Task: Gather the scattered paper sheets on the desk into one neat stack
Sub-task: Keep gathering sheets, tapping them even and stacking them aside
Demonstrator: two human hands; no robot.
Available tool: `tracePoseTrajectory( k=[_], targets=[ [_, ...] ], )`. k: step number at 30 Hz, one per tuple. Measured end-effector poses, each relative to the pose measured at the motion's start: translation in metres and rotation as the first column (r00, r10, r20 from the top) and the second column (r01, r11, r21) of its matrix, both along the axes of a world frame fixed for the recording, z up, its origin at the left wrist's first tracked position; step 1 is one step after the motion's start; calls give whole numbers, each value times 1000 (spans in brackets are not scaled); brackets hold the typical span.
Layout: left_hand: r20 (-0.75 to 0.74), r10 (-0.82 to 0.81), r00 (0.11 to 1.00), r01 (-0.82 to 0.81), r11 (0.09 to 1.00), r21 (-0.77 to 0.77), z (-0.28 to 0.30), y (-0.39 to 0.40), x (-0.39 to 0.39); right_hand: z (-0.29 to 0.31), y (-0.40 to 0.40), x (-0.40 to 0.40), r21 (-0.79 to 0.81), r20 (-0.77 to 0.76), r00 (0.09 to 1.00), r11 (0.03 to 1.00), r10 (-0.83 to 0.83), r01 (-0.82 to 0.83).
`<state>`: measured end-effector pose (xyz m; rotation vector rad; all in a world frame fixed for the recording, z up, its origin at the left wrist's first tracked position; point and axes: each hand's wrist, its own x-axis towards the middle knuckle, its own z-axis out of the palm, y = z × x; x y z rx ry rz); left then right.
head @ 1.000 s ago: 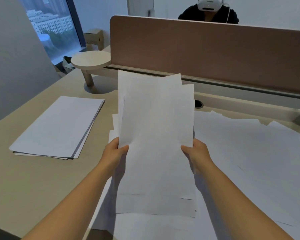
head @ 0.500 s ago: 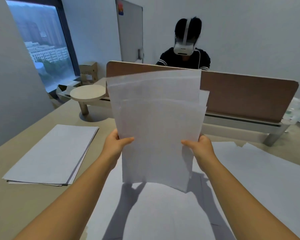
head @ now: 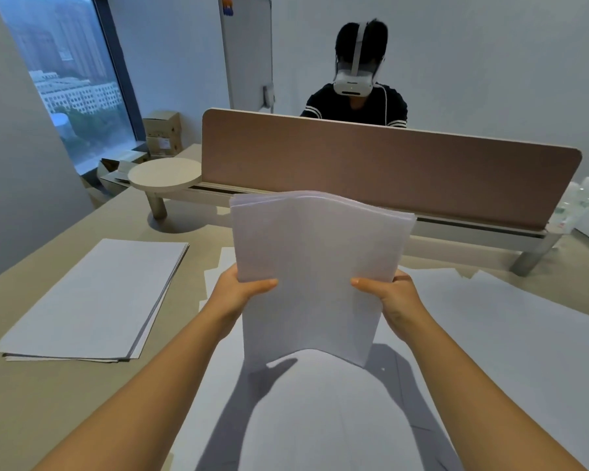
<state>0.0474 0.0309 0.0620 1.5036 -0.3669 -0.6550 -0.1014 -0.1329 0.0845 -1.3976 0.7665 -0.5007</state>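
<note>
I hold a bundle of white paper sheets (head: 313,266) upright above the desk, its top edges close together and slightly bowed. My left hand (head: 238,290) grips the bundle's left edge, thumb on the front. My right hand (head: 388,294) grips the right edge the same way. Under the bundle, loose white sheets (head: 490,334) lie overlapping across the middle and right of the desk. A squared stack of sheets (head: 92,300) lies flat at the left.
A brown divider panel (head: 388,164) runs along the desk's far edge, with a person in a white headset (head: 354,79) behind it. A small round stand (head: 164,173) sits at the back left. Bare beige desk (head: 31,402) lies near the front left.
The held sheets went from fanned and uneven to gathered with their top edges nearly level. My hands lifted them upright, and the view tilted up.
</note>
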Motion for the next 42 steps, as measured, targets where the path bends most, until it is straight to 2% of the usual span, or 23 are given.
tracePoseTrajectory(
  k=[3,8,12,15,20,25,29,31,35,42],
  targets=[
    [0,13,1000,-13,1000,26,-7,0,5,-7,-8,-5,9,-33,999,1000,-16,16],
    [-31,-22,999,25,995,96,-37,2,-6,-40,-5,-7,28,-206,979,1000,-2,8],
    [-14,-18,1000,19,995,94,-40,1,-4,-45,-6,5,-67,-255,967,998,-17,0],
    [28,73,997,-77,984,161,-36,8,10,-41,-3,21,-132,-287,958,991,-20,-19],
    [143,203,969,-238,921,308,-31,44,55,-41,30,81,-90,-264,963,993,49,-75],
    [107,180,978,-208,888,410,-35,86,111,-52,65,151,-34,-236,969,996,68,-78],
    [28,156,987,-154,906,395,-49,126,179,-70,99,221,56,-278,954,994,110,-99],
    [22,157,987,-150,874,462,-58,144,211,-81,118,252,96,-312,939,988,143,-118],
    [94,196,976,-212,758,616,-78,179,273,-99,151,301,65,-410,893,982,187,-176],
    [190,212,959,-283,630,723,-112,218,327,-126,185,350,108,-452,848,961,275,-254]
  ],
)
